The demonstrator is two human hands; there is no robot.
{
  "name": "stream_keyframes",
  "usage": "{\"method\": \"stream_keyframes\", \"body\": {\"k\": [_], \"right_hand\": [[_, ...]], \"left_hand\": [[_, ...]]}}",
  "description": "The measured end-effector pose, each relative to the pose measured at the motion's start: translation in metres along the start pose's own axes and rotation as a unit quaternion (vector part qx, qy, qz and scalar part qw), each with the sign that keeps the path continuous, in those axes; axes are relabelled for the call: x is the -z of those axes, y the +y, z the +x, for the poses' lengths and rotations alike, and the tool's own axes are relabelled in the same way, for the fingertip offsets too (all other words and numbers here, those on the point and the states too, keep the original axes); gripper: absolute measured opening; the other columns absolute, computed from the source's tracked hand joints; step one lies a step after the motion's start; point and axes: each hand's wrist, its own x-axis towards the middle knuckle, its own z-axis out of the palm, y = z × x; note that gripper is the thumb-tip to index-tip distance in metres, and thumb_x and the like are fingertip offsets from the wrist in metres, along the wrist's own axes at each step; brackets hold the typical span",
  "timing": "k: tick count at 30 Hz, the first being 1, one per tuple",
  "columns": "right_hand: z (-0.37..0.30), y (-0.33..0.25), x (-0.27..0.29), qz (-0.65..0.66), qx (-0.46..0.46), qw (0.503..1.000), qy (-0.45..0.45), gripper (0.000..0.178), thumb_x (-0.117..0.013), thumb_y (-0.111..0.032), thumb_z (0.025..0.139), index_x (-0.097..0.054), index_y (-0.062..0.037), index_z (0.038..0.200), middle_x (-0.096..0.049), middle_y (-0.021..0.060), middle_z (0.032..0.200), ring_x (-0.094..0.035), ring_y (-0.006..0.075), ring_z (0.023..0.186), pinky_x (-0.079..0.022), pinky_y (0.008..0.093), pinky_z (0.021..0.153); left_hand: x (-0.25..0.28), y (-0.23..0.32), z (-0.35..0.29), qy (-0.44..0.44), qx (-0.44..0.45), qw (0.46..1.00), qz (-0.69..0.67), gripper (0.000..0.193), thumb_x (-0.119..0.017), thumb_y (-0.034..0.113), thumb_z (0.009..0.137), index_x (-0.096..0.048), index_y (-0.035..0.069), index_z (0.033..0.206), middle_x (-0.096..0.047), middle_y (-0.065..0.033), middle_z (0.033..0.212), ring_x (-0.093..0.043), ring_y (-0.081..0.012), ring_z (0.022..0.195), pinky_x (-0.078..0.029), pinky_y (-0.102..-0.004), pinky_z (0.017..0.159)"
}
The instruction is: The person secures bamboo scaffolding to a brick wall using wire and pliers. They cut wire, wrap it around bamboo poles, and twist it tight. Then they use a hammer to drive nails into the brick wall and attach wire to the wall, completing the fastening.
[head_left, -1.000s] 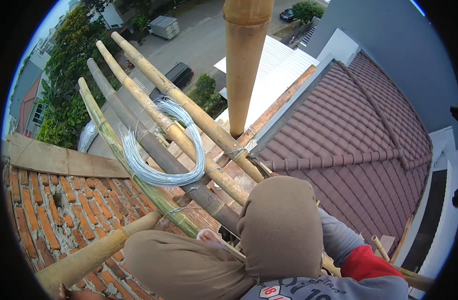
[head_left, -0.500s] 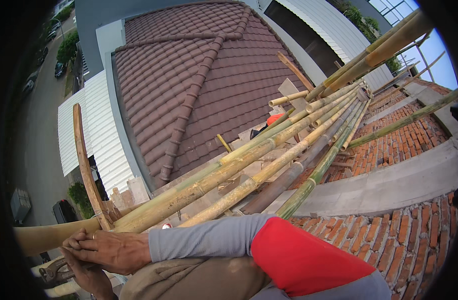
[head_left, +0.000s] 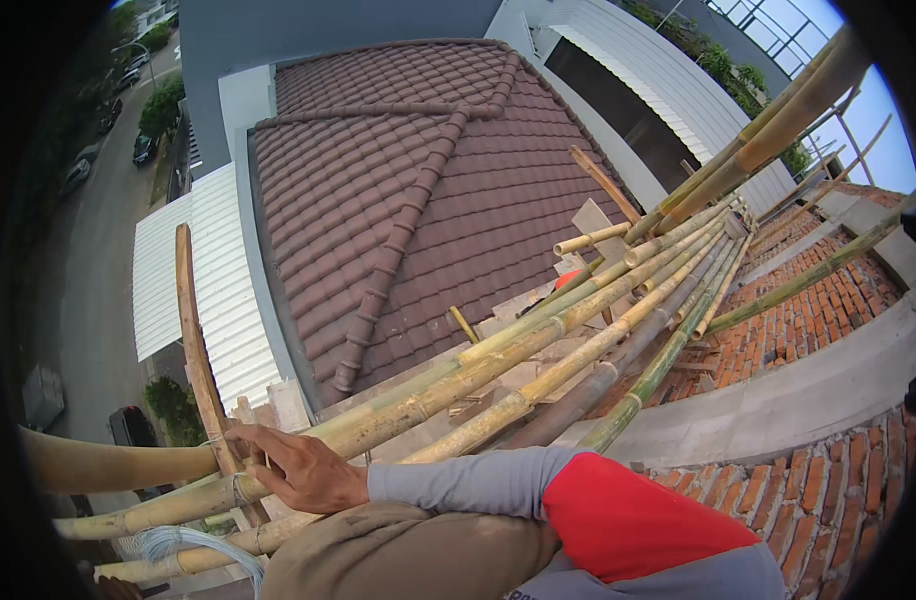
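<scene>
Beside the wooden post (head_left: 195, 340), right hand (head_left: 313, 470) has parted from left hand (head_left: 118, 588).

The wide fisheye head camera is looking down and outward from above the lap (head_left: 408, 550), facing past the nearby poles (head_left: 478, 375) toward the farther roof (head_left: 468, 220).

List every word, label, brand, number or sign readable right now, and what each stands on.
Nothing can be read in full.
Grey shirt: a scrap of dark lettering at the lower edge, cut off and too small to read.
Dark vehicle on the street: any plate is too small to read.
Bamboo poles and roof tiles: no text visible.
</scene>
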Motion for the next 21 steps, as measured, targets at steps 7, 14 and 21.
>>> {"method": "stream_keyframes", "body": {"k": [7, 14, 21], "right_hand": [[0.164, -0.137, -0.038, 0.113, 0.292, 0.949, 0.036, 0.050, -0.061, -0.024, 0.103, -0.044, 0.0002, 0.143, -0.061, 0.0107, 0.101, -0.062, 0.0165, 0.096, -0.053, 0.0351, 0.088], [0.266, -0.290, -0.051, 0.072, 0.400, 0.907, -0.106, 0.084, -0.041, -0.072, 0.098, -0.043, -0.0061, 0.150, -0.056, 0.0227, 0.139, -0.056, 0.0328, 0.129, -0.045, 0.0472, 0.108], [0.265, -0.358, -0.033, -0.137, 0.202, 0.939, -0.241, 0.093, -0.051, -0.066, 0.097, -0.018, -0.0039, 0.159, -0.032, 0.0290, 0.153, -0.031, 0.0462, 0.145, -0.031, 0.0599, 0.118]], "left_hand": [[0.031, 0.048, -0.101, 0.276, -0.135, 0.942, 0.131, 0.050, -0.039, 0.044, 0.111, -0.059, -0.002, 0.118, -0.027, 0.0072, 0.060, -0.029, -0.0034, 0.050, -0.030, -0.0222, 0.050], [-0.010, 0.151, -0.062, 0.259, -0.272, 0.915, 0.145, 0.057, -0.040, 0.048, 0.109, -0.061, -0.003, 0.121, -0.035, 0.0059, 0.069, -0.034, -0.0031, 0.054, -0.033, -0.0218, 0.053], [-0.100, 0.302, 0.068, 0.197, -0.253, 0.946, 0.044, 0.061, -0.043, 0.053, 0.107, -0.059, 0.000, 0.134, -0.064, -0.0132, 0.130, -0.030, -0.0002, 0.047, -0.028, -0.0183, 0.042]]}}
